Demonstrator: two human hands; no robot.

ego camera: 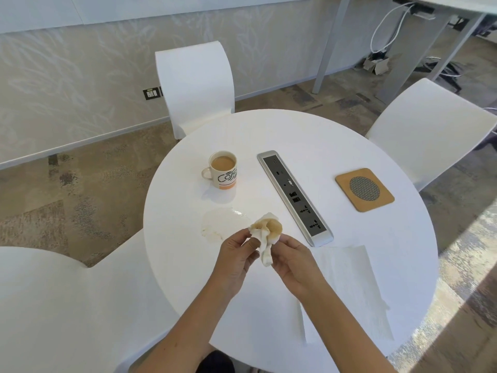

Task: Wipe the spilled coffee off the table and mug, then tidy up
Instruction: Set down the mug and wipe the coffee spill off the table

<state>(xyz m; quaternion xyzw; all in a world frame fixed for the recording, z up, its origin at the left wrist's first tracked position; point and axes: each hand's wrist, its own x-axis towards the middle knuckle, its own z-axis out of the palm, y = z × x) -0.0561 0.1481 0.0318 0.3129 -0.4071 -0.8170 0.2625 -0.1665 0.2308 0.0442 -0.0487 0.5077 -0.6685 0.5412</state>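
Observation:
A white mug [223, 170] lettered "Coffee" and full of milky coffee stands on the round white table [349, 146], handle to the left. Nearer to me a pale, smeared coffee spill [219, 223] marks the tabletop. My left hand [236, 254] and my right hand [291, 258] both pinch a crumpled paper napkin [267, 232] stained brown on top, held just above the table to the right of the spill. Clean white napkins [349, 292] lie flat to the right of my right forearm.
A grey power and socket strip [294, 196] runs diagonally across the table's middle. A wooden coaster with a mesh centre [364, 189] lies at the right. White chairs stand at the back [193, 84], right [427, 127] and near left [67, 305].

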